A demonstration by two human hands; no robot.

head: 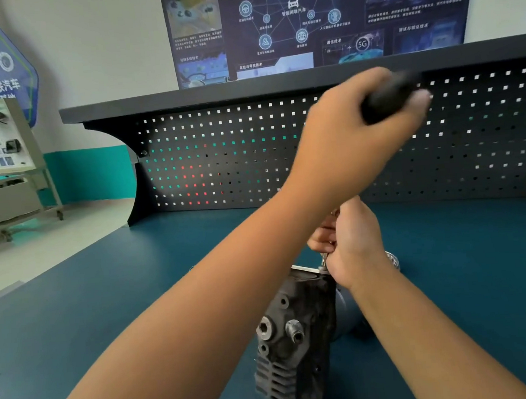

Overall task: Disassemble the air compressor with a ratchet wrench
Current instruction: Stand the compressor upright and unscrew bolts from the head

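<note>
A dark grey air compressor (292, 332) lies on the blue workbench (137, 303), with bolt holes and cooling fins facing me. My left hand (350, 129) is raised above it and grips the black handle of the ratchet wrench (389, 98), which is motion-blurred. Lower down, my right hand (353, 242) is curled round the metal head or socket end of the tool (324, 259) at the compressor's far top edge. My hands hide where the tool meets the compressor.
A dark pegboard back panel (252, 156) with a shelf edge rises behind the bench. A poster (304, 23) hangs on the wall. A display stand on wheels (4, 163) stands at the far left, off the bench.
</note>
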